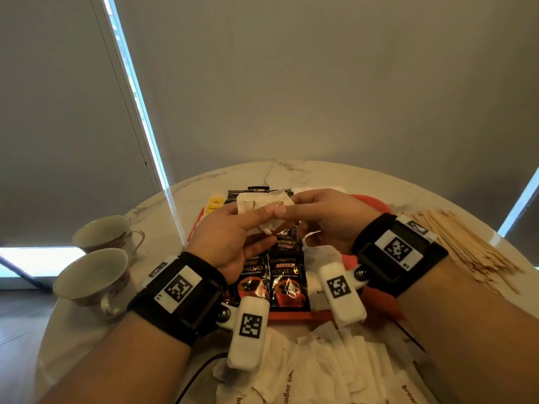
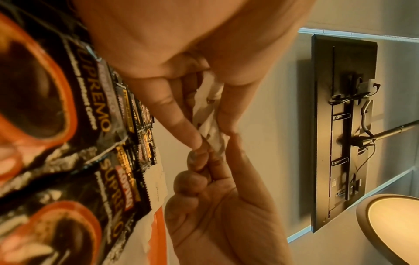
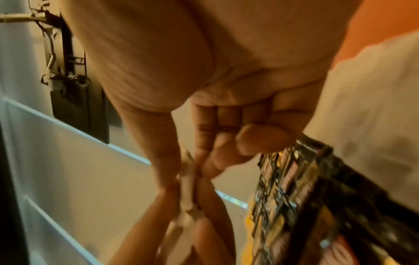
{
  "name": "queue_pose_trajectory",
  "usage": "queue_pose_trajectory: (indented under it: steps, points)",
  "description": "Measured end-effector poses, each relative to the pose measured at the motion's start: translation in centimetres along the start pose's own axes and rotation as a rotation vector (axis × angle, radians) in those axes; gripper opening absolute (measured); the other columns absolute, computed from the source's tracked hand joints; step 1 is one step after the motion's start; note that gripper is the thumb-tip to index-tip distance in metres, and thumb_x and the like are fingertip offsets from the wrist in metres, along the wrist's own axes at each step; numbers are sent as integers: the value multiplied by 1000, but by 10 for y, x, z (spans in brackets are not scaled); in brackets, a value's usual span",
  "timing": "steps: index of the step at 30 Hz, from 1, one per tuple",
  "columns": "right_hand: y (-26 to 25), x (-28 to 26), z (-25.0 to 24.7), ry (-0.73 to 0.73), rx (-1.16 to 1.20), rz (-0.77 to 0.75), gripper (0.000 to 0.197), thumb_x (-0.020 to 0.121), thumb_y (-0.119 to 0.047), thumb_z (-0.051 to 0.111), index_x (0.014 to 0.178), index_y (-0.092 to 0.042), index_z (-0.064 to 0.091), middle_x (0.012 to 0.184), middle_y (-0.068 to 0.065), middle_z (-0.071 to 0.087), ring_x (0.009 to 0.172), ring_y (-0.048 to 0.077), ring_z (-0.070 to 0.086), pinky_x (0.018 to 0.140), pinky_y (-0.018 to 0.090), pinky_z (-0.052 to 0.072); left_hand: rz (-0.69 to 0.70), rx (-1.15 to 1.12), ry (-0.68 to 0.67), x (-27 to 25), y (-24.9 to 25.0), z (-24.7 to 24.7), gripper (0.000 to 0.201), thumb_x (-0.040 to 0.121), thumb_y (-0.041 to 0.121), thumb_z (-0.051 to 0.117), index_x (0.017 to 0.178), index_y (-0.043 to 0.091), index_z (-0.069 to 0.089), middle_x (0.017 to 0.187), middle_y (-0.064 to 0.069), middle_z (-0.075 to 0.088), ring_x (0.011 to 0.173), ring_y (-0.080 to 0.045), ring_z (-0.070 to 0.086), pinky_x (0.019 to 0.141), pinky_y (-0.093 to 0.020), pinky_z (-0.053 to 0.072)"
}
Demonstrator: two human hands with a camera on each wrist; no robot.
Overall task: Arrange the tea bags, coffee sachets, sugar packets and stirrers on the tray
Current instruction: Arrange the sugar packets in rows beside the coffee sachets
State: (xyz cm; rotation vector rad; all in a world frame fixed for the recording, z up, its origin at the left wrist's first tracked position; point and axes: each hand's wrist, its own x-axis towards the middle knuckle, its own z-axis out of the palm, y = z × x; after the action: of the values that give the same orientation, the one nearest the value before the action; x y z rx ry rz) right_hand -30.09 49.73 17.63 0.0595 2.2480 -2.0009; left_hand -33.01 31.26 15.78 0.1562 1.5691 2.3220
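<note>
Both hands are raised over the red tray (image 1: 294, 315) and meet at a small stack of white sugar packets (image 1: 262, 202). My left hand (image 1: 264, 225) pinches the stack between thumb and fingers; the left wrist view shows the white paper (image 2: 212, 125) caught between them. My right hand (image 1: 293, 214) pinches the same packets (image 3: 188, 190) from the other side. Black coffee sachets (image 1: 274, 277) lie in overlapping rows on the tray below the hands. Yellow tea bag tags (image 1: 214, 204) show at the tray's far left. Wooden stirrers (image 1: 466, 246) lie heaped on the table to the right.
Loose white sugar packets (image 1: 320, 371) are strewn on the marble table (image 1: 291, 170) in front of the tray. Two teacups (image 1: 96, 275) stand at the left edge. A dark cable (image 1: 201, 371) runs across the near side.
</note>
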Motion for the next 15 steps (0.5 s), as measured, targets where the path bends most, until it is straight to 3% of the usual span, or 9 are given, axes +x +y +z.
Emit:
queue_pose_trajectory:
  steps: [3, 7, 10, 13, 15]
  points:
    - [3, 1, 7, 58, 66, -49, 15, 81, -20, 82, 92, -13, 74, 85, 9, 71, 61, 13, 57, 60, 27, 48, -17, 5, 35, 1, 1, 0, 29, 92, 25, 75, 116, 11, 70, 104, -11, 80, 90, -22, 78, 56, -25, 60]
    - [7, 2, 13, 107, 108, -62, 12, 85, -18, 80, 89, -11, 71, 78, 7, 70, 60, 13, 56, 60, 28, 52, -27, -13, 37, 2, 2, 2, 34, 93, 37, 72, 115, 11, 71, 105, -12, 80, 91, -24, 77, 53, -25, 58]
    - [11, 2, 15, 137, 123, -74, 18, 87, -21, 78, 96, -8, 70, 77, 4, 68, 59, 13, 56, 64, 31, 53, 19, 2, 4, 2, 0, 0, 43, 80, 21, 82, 118, 7, 70, 111, -14, 78, 89, -22, 76, 58, -23, 59]
    - [10, 1, 16, 149, 165, -100, 15, 87, -16, 76, 98, -8, 70, 79, 4, 71, 63, 15, 60, 64, 32, 55, 32, 33, -13, 4, -2, -3, 39, 83, -5, 77, 121, 3, 69, 112, -17, 78, 89, -23, 76, 60, -22, 59]
    - [8, 0, 16, 178, 185, -135, 13, 88, -11, 75, 98, -5, 71, 85, 8, 73, 66, 16, 63, 61, 29, 55, 21, 49, 15, 4, -1, -3, 37, 84, -8, 75, 117, 5, 69, 104, -13, 80, 84, -23, 77, 58, -23, 59]
